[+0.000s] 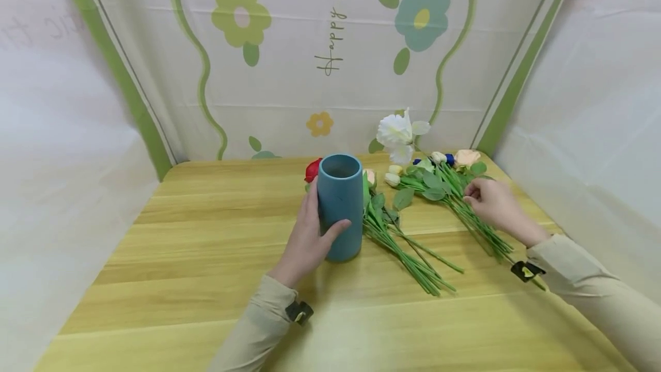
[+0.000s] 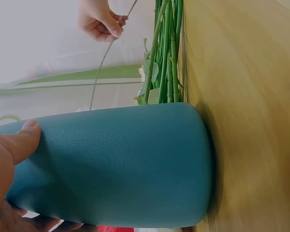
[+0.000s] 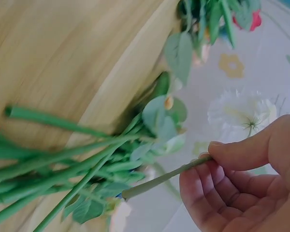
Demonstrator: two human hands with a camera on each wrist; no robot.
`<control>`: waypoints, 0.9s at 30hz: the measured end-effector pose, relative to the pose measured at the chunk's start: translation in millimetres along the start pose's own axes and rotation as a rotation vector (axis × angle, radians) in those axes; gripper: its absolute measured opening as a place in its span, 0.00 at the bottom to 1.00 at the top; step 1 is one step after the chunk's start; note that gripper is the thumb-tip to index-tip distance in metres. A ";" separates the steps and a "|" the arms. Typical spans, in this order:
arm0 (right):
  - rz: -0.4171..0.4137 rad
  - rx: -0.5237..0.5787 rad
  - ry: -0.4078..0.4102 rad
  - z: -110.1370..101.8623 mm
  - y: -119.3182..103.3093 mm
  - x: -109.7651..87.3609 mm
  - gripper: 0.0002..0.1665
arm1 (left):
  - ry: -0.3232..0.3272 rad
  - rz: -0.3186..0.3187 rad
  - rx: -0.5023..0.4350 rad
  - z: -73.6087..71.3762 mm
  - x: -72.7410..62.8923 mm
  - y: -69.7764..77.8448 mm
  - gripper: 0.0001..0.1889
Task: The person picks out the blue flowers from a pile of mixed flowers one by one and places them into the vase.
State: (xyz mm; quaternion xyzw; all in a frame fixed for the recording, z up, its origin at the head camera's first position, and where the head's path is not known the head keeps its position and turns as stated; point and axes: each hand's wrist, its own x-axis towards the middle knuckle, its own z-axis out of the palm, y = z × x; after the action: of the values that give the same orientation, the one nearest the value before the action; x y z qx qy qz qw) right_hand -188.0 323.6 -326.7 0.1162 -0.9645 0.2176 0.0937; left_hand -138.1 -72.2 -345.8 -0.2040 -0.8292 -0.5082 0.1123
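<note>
On the yellow wood-grained table (image 1: pixel 196 280) stands a tall, round blue vase (image 1: pixel 342 205), my left hand (image 1: pixel 308 237) curled round its side; beside it lies a green-stemmed flower bunch (image 1: pixel 403 254), a second bunch (image 1: pixel 469 214) farther right; my right hand (image 1: pixel 493 204) pinches a ruffled white flower (image 1: pixel 395 131) by its thin green stem (image 3: pixel 159 181).

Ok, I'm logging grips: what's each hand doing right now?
Left hand: holding the blue vase by its side.
Right hand: pinching the stem of the white flower.
</note>
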 end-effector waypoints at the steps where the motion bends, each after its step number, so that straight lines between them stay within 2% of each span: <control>1: -0.009 -0.002 0.004 -0.3 -3.4 -1.6 0.04 | -0.002 0.004 0.001 0.3 0.3 -0.1 0.52; 7: -0.061 0.000 0.027 1.1 -19.4 -9.1 0.02 | -0.006 0.034 -0.003 1.1 4.1 -0.6 0.52; 11: -0.058 0.018 0.005 2.8 -32.1 -14.1 0.03 | -0.003 0.058 0.001 1.2 7.4 -0.3 0.52; 18: -0.051 0.063 -0.011 2.0 -58.8 -21.7 0.03 | -0.008 0.058 0.014 1.3 6.5 -0.1 0.53; 27: -0.073 0.110 0.028 6.8 -94.7 -42.5 0.03 | 0.004 0.032 0.013 1.0 2.9 -4.8 0.52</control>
State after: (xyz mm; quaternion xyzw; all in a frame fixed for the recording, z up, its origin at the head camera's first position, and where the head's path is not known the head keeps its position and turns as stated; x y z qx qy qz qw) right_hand -123.2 245.2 -304.9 0.1533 -0.9448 0.2684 0.1085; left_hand -142.8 -72.6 -348.9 -0.2156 -0.8290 -0.5011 0.1233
